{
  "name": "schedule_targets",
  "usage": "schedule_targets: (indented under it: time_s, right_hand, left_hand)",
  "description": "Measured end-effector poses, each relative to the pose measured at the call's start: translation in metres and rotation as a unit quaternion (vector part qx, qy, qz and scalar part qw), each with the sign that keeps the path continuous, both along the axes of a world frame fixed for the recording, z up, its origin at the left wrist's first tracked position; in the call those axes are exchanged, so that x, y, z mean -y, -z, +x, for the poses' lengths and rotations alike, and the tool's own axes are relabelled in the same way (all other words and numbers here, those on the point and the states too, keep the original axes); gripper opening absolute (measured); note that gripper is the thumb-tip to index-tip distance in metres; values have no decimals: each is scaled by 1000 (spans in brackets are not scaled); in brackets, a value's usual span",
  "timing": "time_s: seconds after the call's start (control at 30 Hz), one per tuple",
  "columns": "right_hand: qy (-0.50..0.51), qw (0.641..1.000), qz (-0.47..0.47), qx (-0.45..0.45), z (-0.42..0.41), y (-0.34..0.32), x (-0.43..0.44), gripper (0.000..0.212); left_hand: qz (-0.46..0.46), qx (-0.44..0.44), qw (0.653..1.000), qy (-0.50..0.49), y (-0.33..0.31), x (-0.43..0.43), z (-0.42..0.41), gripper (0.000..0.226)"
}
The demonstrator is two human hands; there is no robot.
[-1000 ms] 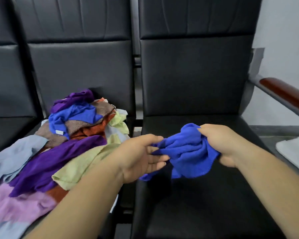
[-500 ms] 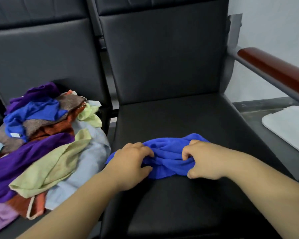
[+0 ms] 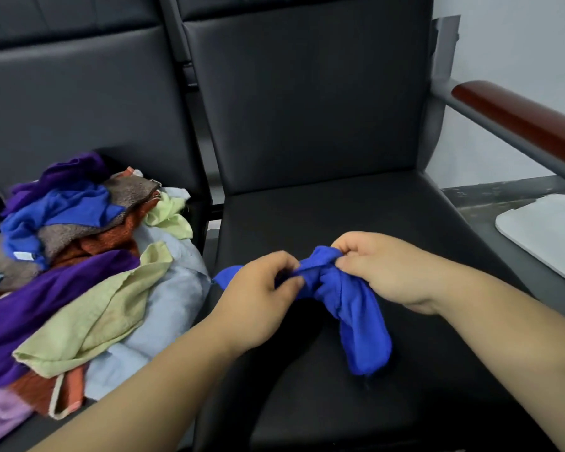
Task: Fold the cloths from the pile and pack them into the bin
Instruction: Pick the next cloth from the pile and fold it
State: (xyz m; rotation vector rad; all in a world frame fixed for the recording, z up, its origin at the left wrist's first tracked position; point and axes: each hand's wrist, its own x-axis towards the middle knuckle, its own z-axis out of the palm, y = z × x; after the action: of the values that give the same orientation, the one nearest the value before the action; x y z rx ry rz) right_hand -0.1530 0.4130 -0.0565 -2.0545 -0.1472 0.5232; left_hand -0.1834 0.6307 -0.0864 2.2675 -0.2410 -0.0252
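Black padded chairs fill the view: the left chair carries the pile of cloths up to its right edge, and the bunched blue cloth hangs over the middle of the right chair. The left hand and the right hand both pinch its upper fold, close together, with curled fingers. It looks light, soft and limp, so two corners seem the best hold; a small white tag in the pile shows no readable writing.

Black leather chair seat bare toward backrest. Left: heaped pile of mixed-colour cloths crowds neighbouring seat. Right: grey metal armrest with red-brown wooden pad bounds passage.
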Motion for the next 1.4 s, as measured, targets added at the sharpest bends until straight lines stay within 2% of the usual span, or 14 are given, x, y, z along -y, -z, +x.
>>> schedule_targets:
  time_s: [0.07, 0.1, 0.23, 0.3, 0.37, 0.5, 0.6, 0.73, 0.87, 0.97, 1.07, 1.17, 1.27, 1.4]
  right_hand:
    - [36, 999, 35, -8, -4, -4, -3, 28]
    - [52, 998, 46, -5, -4, -4, -4, 28]
    - [32, 999, 43, 2, -7, -13, -1, 10]
    - [-24, 999, 33, -26, -8, -19, 5, 14]
    - [-57, 998, -27, -16, -7, -23, 11, 19]
    - [-23, 989, -144, 22, 2, -21, 23, 7]
    - [21, 985, -169, 38, 8, -20, 32, 11]
    - [61, 985, -157, 41, 12, -17, 36, 15]
    - [83, 993, -75, 28, 10, -17, 32, 12]
    - [89, 996, 25, -9, 6, -21, 27, 11]
    - [98, 991, 91, -24, 3, -24, 24, 10]
    - [100, 989, 108, -28, 1, -24, 22, 14]
    - [99, 989, 104, -21, -1, -25, 23, 16]
    - [98, 992, 80, 11, -3, -26, 24, 19]
  left_hand:
    - [-111, -44, 992, -30, -8, -3, 2, 8]
    - [-136, -53, 988, -46, -11, -5, 3, 9]
    - [-118, -48, 986, -111, -24, -16, 3, 20]
    - [-115, -54, 984, -124, -31, -23, 4, 18]
    - [-80, -51, 988, -123, -37, -31, 3, 18]
    - [98, 31, 989, -105, -45, -51, 4, 18]
    - [172, 33, 978, -114, -48, -63, 6, 11]
    - [199, -2, 974, -107, -50, -75, 9, 18]
    - [138, -4, 985, -102, -49, -78, 9, 13]
    - [-16, -81, 990, -110, -52, -75, 4, 14]
    - [-162, -137, 967, -144, -57, -68, -2, 17]
    - [-261, -189, 938, -130, -63, -63, -6, 18]
    - [-248, -193, 942, -120, -63, -64, -7, 39]
    - [-160, -163, 964, -139, -62, -68, -8, 24]
